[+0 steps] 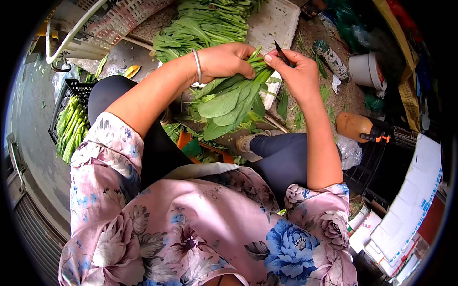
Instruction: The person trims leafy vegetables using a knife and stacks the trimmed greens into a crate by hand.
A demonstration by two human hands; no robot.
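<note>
My left hand (224, 62), with a silver bangle at the wrist, is closed around the stems of a bunch of leafy greens (229, 102). The broad leaves hang down toward my knees. At the cut stem ends, my right hand (298, 71) grips a small knife (281, 53), its dark pointed blade tilted up and to the left. The right thumb is beside the stems; whether it presses on them I cannot tell. Beyond my hands, a large pile of similar greens (205, 24) lies on a white foam board (274, 21).
Loose leaves and an orange container (210, 151) lie between my legs. At left stands a black crate (78, 88) with bundled greens (71, 126). A white plastic basket (117, 24) is upper left. On the right are a grey bucket (365, 71), a spray bottle (354, 126) and a white box (410, 190).
</note>
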